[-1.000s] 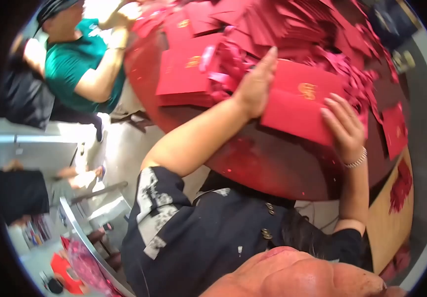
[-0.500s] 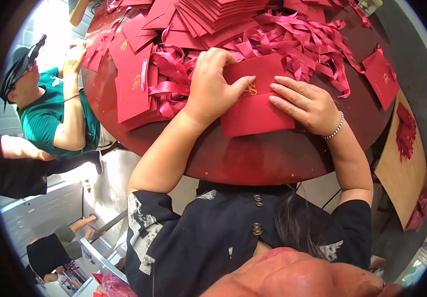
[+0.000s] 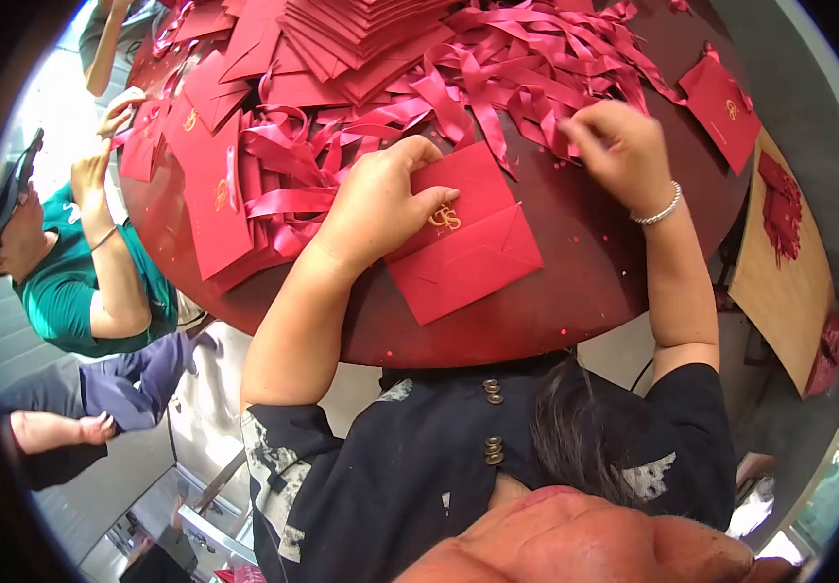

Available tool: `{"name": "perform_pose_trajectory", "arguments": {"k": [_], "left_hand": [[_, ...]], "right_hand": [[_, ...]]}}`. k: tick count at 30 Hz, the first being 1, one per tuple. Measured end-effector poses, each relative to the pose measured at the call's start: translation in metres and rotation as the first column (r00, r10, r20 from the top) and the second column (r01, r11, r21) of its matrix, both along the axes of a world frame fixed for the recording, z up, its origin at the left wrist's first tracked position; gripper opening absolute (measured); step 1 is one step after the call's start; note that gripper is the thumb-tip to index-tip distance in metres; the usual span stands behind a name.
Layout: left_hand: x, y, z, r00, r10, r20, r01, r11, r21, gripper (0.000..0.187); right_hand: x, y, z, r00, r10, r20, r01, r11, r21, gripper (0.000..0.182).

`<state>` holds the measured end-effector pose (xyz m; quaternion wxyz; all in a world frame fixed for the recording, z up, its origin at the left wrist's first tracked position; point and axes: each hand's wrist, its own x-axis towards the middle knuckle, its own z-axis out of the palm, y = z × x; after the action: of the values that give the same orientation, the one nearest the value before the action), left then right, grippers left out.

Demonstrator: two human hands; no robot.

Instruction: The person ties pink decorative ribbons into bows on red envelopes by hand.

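Note:
My left hand (image 3: 380, 199) holds a red envelope (image 3: 473, 262) with gold lettering by its upper left side, the thumb on top beside the lettering. The envelope lies tilted over the front of the dark red round table (image 3: 575, 301). Up and to the right, my right hand (image 3: 618, 151) is off the envelope, fingers curled and blurred at the edge of a heap of pink ribbons (image 3: 555, 83). Whether a ribbon is between its fingers is hard to make out. Left of my left hand lie stacked red envelopes with ribbons (image 3: 210, 199).
A large pile of red envelopes (image 3: 361, 39) stands at the back. Another ribboned envelope (image 3: 722, 112) lies at the right edge. A person in a green shirt (image 3: 99, 291) handles a red envelope at the left. Beyond the table is a wooden board (image 3: 779, 282).
My right hand has left the envelope and moved up to the ribbons. The envelope has turned in my left hand, with a folded flap now showing. The view has shifted slightly.

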<state>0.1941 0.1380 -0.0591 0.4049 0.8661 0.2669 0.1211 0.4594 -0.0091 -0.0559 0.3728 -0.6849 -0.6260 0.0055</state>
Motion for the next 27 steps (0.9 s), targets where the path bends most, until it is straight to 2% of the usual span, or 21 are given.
{"name": "perform_pose_trajectory", "arguments": {"k": [1, 2, 3, 5, 7, 8, 9, 11, 15, 16, 17, 18, 21, 23, 25, 26, 27], "left_hand": [[0.001, 0.000, -0.001, 1.000, -0.015, 0.009, 0.015, 1.000, -0.008, 0.032], [0.000, -0.001, -0.002, 1.000, -0.008, 0.020, 0.009, 1.000, -0.014, 0.032], [-0.001, -0.002, -0.003, 1.000, -0.001, 0.028, 0.001, 1.000, -0.020, 0.033], [-0.001, -0.003, -0.003, 0.996, -0.003, 0.090, 0.002, 1.000, 0.011, 0.035], [0.001, -0.003, 0.001, 1.000, 0.020, 0.015, -0.019, 0.998, -0.063, 0.035], [0.002, -0.003, -0.004, 0.997, 0.018, 0.078, -0.010, 0.995, -0.102, 0.033], [0.004, -0.003, -0.003, 0.997, 0.010, 0.080, -0.002, 0.995, -0.105, 0.033], [0.003, -0.006, 0.003, 0.998, 0.017, 0.055, -0.011, 0.995, -0.102, 0.033], [0.002, -0.005, -0.002, 0.996, 0.014, 0.086, -0.010, 0.999, -0.051, 0.033], [0.003, -0.006, 0.001, 0.998, 0.013, 0.069, -0.009, 0.998, -0.065, 0.034], [0.003, -0.007, 0.003, 0.999, 0.012, 0.051, -0.008, 0.997, -0.080, 0.034], [0.002, -0.006, 0.001, 0.999, 0.020, 0.047, -0.016, 0.997, -0.080, 0.034], [0.003, -0.003, -0.005, 0.996, 0.009, 0.084, -0.004, 0.998, -0.059, 0.035], [0.002, -0.002, -0.006, 0.998, 0.001, 0.070, 0.004, 0.997, -0.077, 0.034], [0.001, -0.002, -0.005, 0.996, 0.017, 0.089, -0.008, 0.995, -0.099, 0.034], [0.001, -0.003, 0.000, 0.998, -0.002, 0.069, 0.010, 0.993, -0.116, 0.031], [0.001, -0.002, 0.002, 0.998, -0.022, 0.052, 0.029, 0.991, -0.133, 0.029]], "right_hand": [[0.002, -0.006, 0.011, 0.983, -0.125, -0.131, 0.123, 0.992, -0.019, 0.006], [0.016, -0.011, 0.015, 0.957, -0.155, -0.244, 0.163, 0.987, 0.012, 0.010], [0.030, -0.022, 0.027, 0.898, -0.214, -0.385, 0.173, 0.975, -0.140, 0.010], [0.047, -0.039, 0.034, 0.901, -0.154, -0.405, 0.045, 0.963, -0.264, 0.013], [0.049, -0.051, 0.030, 0.962, -0.022, -0.271, -0.069, 0.944, -0.323, 0.020], [0.051, -0.058, 0.027, 0.962, -0.020, -0.272, -0.108, 0.887, -0.450, 0.027], [0.045, -0.064, 0.023, 0.984, -0.052, -0.169, -0.040, 0.866, -0.498, 0.023], [0.043, -0.073, 0.009, 0.994, -0.099, 0.046, 0.109, 0.870, -0.480, 0.016], [0.034, -0.079, 0.006, 0.995, -0.085, -0.056, 0.048, 0.881, -0.470, 0.009], [0.032, -0.081, 0.007, 0.917, -0.145, -0.371, -0.027, 0.906, -0.421, 0.008], [0.030, -0.083, 0.009, 0.740, -0.180, -0.648, -0.083, 0.932, -0.353, 0.006], [0.026, -0.083, 0.016, 0.638, -0.110, -0.762, -0.102, 0.969, -0.225, 0.009], [0.016, -0.091, 0.037, 0.693, 0.017, -0.720, -0.069, 0.997, -0.043, 0.037], [0.022, -0.082, 0.042, 0.526, 0.429, -0.734, -0.328, 0.899, 0.291, 0.045], [-0.006, -0.076, 0.053, 0.432, 0.436, -0.789, -0.069, 0.889, 0.453, 0.042], [-0.009, -0.070, 0.058, 0.400, 0.532, -0.746, -0.149, 0.841, 0.520, 0.034], [-0.009, -0.064, 0.059, 0.391, 0.533, -0.750, -0.153, 0.841, 0.518, 0.034]]}}
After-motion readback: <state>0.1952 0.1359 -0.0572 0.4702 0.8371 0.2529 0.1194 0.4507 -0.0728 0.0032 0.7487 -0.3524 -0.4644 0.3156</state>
